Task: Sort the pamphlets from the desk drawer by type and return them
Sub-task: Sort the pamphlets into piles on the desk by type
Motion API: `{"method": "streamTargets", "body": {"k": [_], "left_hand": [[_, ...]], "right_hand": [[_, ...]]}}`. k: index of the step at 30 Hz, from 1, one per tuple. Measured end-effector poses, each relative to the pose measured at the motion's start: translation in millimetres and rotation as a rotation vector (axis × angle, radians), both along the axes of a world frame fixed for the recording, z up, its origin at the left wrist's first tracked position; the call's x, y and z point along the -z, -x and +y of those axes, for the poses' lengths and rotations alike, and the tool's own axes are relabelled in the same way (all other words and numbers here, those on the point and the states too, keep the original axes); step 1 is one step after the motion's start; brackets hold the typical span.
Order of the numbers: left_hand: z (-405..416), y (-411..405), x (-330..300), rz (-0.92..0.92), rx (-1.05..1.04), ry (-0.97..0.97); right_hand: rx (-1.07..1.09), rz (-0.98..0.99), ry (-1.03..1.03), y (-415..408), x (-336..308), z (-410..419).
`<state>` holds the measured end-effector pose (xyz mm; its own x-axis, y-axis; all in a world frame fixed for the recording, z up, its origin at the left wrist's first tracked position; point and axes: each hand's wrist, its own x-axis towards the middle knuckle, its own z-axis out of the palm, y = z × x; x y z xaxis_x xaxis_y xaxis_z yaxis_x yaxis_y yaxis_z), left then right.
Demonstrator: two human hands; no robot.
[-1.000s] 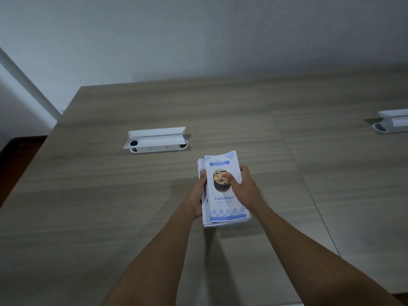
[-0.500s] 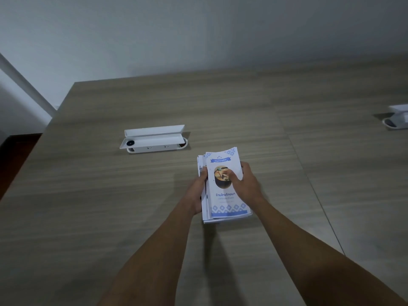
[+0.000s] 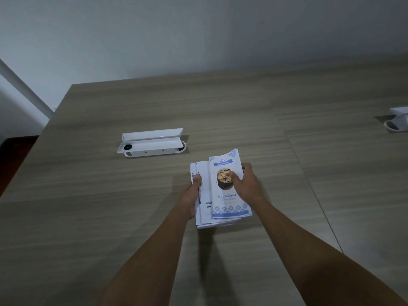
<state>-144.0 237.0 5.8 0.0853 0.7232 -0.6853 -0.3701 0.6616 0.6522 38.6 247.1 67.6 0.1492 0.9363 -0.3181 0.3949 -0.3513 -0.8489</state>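
Wood-grain laminate surface (image 3: pixel 88 217), matte, seam lines at right. Back left: white plastic socket box (image 3: pixel 152 145), long and rounded, flat lid flipped open. Centre: left hand (image 3: pixel 191 195) clenched on the left edge of the pamphlet stack (image 3: pixel 204 208), thumb on top, stack held just over the surface. Stack is thin glossy paper, white, edges fanned. Right hand (image 3: pixel 247 184) pinches the top pamphlet (image 3: pixel 229 204), thumb over the bowl photo, fingers behind its right edge; sheet is blue-white, patterned border, top corner curled, shifted right off the stack. Far right edge: a 2nd white box (image 3: pixel 397 122), cut off.
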Motion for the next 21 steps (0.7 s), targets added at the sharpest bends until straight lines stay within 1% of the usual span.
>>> {"method": "streamTargets", "body": {"k": [7, 10, 16, 21], "left_hand": [[13.3, 31.1, 4.5, 0.045, -0.093, 0.007], [16.1, 45.8, 7.4, 0.049, -0.102, -0.004], [18.3, 69.9, 12.6, 0.027, -0.114, -0.001], [18.0, 72.9, 16.2, -0.026, -0.101, 0.031]], "right_hand": [[0.078, 0.098, 0.006, -14.2, 1.0, 24.2], [0.094, 0.105, 0.025, -22.6, 7.0, 32.6], [0.053, 0.125, 0.066, -25.0, 29.0, 38.4], [0.023, 0.132, 0.085, -10.8, 48.6, 45.6]]}}
